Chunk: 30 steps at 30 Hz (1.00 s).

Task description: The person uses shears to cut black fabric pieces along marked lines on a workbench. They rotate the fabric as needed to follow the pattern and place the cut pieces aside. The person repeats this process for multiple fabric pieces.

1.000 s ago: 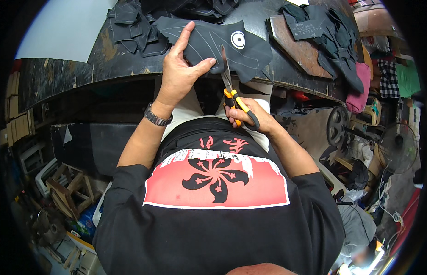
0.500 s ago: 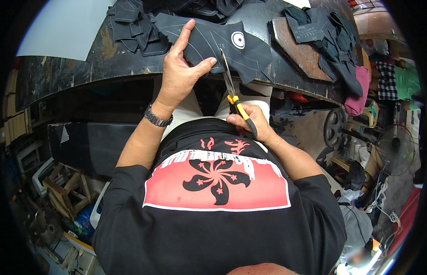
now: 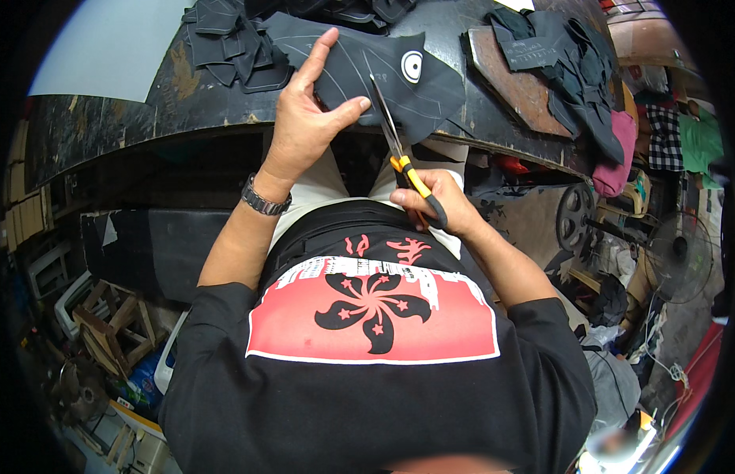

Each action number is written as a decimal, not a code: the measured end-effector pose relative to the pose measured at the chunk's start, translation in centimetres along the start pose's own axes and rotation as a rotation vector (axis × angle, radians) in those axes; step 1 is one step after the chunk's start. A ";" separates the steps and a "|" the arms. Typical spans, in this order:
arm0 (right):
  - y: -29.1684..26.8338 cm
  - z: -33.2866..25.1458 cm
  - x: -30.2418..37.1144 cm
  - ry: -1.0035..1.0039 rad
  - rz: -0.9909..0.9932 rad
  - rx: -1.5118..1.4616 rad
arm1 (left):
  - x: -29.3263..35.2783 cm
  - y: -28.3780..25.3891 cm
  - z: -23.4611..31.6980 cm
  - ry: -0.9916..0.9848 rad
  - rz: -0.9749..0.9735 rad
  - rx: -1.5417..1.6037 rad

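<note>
A dark grey, leather-like sheet marked with pale curved lines lies at the table's near side, part of it overhanging the edge. My left hand holds its near edge, index finger stretched along the top and thumb pressing on it; the other fingers are hidden. In my right hand are scissors with yellow and black handles. Their long blades reach up into the sheet, slightly apart, right of my left thumb. A white disc with a black ring and dot sits on the sheet, right of the blade tips.
Cut dark pieces are piled at the table's back left. Further dark pieces lie over a brown board on the right. A pink cloth hangs by the table's right end. A fan stands at far right, wooden stools at lower left.
The scissors have advanced a little up and left into the sheet. The sheet and its disc have shifted very slightly. My left hand stays nearly in place.
</note>
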State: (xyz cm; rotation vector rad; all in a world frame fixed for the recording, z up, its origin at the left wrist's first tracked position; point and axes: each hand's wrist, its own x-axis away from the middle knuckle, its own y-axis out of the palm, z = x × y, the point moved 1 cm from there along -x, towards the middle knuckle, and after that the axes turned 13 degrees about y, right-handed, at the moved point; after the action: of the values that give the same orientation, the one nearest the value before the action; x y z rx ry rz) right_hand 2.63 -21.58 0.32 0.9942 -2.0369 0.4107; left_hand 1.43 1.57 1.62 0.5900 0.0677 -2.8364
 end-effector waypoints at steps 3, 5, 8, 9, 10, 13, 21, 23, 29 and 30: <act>-0.3 -0.7 -0.6 -0.017 -0.031 -0.017 | 0.3 0.4 0.0 0.024 -0.023 -0.020; -0.3 -0.9 -0.6 -0.014 -0.065 -0.047 | 0.4 0.5 0.0 0.019 -0.010 -0.012; 0.1 -0.8 -0.6 -0.058 -0.043 -0.055 | 0.5 0.4 -0.1 -0.012 0.029 0.015; 0.3 -0.7 -0.6 -0.044 -0.025 -0.060 | 0.5 0.3 -0.1 -0.009 0.036 0.010; 0.3 -0.7 -0.5 -0.069 -0.038 -0.054 | 0.5 0.3 -0.1 -0.007 0.035 0.005; 0.4 -0.4 -0.1 -0.029 -0.009 -0.034 | 0.5 0.0 -0.1 -0.030 -0.023 0.002; 0.1 -1.2 -0.5 -0.007 -0.049 -0.024 | 0.5 0.1 -0.1 -0.016 -0.037 -0.013; -0.3 -1.7 -0.7 -0.030 -0.079 -0.042 | 0.7 0.2 0.0 -0.022 -0.048 -0.036; 0.3 -1.9 -1.5 -0.070 -0.074 -0.078 | 0.8 0.4 -0.2 0.020 -0.001 -0.063; 0.2 -1.9 -1.4 -0.074 -0.078 -0.052 | 0.8 0.3 -0.2 -0.005 -0.024 -0.053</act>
State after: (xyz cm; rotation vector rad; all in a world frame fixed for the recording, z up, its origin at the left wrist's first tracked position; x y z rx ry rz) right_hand 3.96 -19.62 0.34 1.0677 -2.0564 0.2820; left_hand 0.83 1.16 1.11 0.5748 0.1496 -2.8499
